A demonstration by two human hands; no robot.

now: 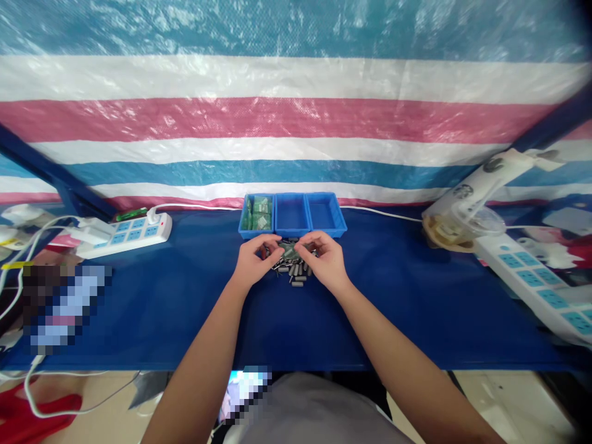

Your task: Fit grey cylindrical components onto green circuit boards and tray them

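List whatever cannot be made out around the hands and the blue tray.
Head view:
Green piece between left hand and right hand: tiny, partly covered by them; which hand grips it is unclear.
Grey parts beneath: too small to identify.
Green contents of the blue tray: too small.
Power strip at right: cut off by the edge.

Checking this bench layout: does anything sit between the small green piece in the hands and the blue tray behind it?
Nothing visible does. The left hand and right hand hold the green piece over the pile of grey parts, and the blue tray sits just behind them.
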